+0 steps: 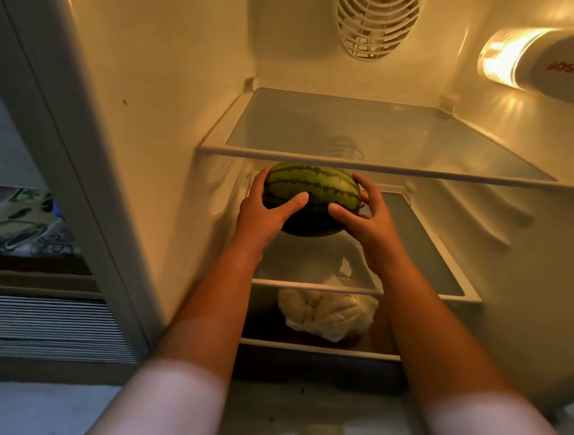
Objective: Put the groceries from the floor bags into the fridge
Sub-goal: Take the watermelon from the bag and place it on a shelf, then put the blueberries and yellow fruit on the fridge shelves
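— Where's the watermelon (312, 188)?
— On the middle shelf (447, 260), left side, just under the upper shelf's (379, 166) front edge.
— Hands?
— Left hand (265, 208) and right hand (364, 216) cup its sides.
— Room?
— Bare glass to its right; a pale bag (326, 314) below, contents unclear.

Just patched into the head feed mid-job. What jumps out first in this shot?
A round, dark-striped green watermelon sits centre frame, gripped on either side by the left hand and right hand above the middle glass shelf of the open fridge. At upper right glows the warm yellow interior lamp. A knotted, translucent white plastic bag lies on the shelf below.
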